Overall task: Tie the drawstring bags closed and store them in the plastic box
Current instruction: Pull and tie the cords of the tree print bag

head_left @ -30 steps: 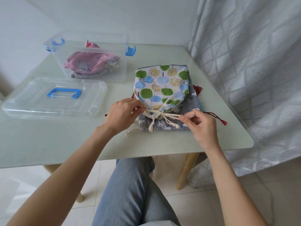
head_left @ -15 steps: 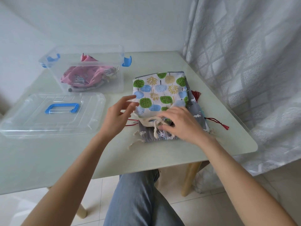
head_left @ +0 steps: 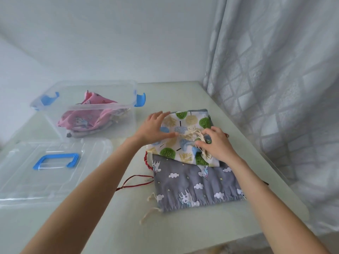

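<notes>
A white tree-print drawstring bag (head_left: 183,143) lies folded over on a grey unicorn-print bag (head_left: 194,186). Its cream cord is bunched in a knot (head_left: 194,133) on top. My right hand (head_left: 216,145) presses the gathered, knotted end down onto the bag, fingers curled over the cord. My left hand (head_left: 156,127) lies flat on the bag's left half, fingers spread. The clear plastic box (head_left: 128,107) with blue latches stands at the back left and holds a pink bag (head_left: 86,118).
The box's clear lid (head_left: 55,173) with a blue handle lies at the left. Red cords (head_left: 135,180) trail from under the grey bag, and its cream cord ends (head_left: 150,213) lie loose near the front. A curtain (head_left: 275,79) hangs along the table's right edge.
The knot was pulled tight, then the bag's knotted end was folded up and away over its body. Both hands moved farther onto the bag; the grey bag beneath is now uncovered.
</notes>
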### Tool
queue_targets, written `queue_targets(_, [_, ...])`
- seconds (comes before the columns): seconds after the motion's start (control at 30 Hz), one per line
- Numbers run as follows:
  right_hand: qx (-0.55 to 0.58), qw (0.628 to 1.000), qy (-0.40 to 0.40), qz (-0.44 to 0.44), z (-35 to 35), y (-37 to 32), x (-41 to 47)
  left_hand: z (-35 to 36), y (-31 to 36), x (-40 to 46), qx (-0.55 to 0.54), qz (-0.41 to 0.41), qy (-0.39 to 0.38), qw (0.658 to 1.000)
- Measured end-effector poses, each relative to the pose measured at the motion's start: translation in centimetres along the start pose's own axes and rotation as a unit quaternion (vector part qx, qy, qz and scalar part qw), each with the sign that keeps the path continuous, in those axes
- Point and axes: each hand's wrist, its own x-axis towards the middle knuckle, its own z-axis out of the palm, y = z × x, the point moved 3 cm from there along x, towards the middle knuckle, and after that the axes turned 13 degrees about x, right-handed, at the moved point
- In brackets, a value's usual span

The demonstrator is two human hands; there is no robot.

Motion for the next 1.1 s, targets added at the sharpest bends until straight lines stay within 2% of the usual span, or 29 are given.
queue_targets(0.1, [-0.006,1.000,0.008,-0.003,0.3,0.3,0.4,1.0,-0.5,2.8,0.053,-0.022,-0.024,0.998])
queue_targets(0.17, [-0.004,1.000,0.013,-0.006,0.3,0.3,0.8,1.3,-1.0,3.8,0.094,-0.030,-0.009,0.995])
queue_targets(0.33, [0.001,0.998,0.047,-0.041,-0.2,0.1,1.0,0.6,-1.2,4.1,0.111,0.011,0.121,0.986])
queue_targets(0.47, [0.037,0.994,0.062,-0.077,-0.7,-0.3,0.1,-1.2,-0.5,2.3,0.125,0.115,0.196,0.966])
queue_targets(0.53, [0.056,0.989,0.075,-0.111,-1.6,-1.0,-0.2,-2.7,-0.4,0.7,0.136,0.125,0.230,0.956])
queue_targets(0.67, [0.077,0.973,0.086,-0.202,-3.5,-4.9,-0.3,-6.3,-0.6,-2.9,0.160,0.069,0.280,0.944])
queue_targets(0.77, [0.058,0.959,0.080,-0.264,-4.5,-8.8,0.9,-8.8,-1.1,-4.4,0.108,0.019,0.296,0.949])
queue_targets(0.93, [0.056,0.933,0.076,-0.346,-4.3,-16.9,5.6,-14.8,-4.2,-6.1,0.035,-0.069,0.350,0.933])
queue_targets(1.1, [0.056,0.904,0.100,-0.411,-2.7,-24.3,11.0,-19.6,-8.5,-5.2,0.003,-0.123,0.392,0.912])
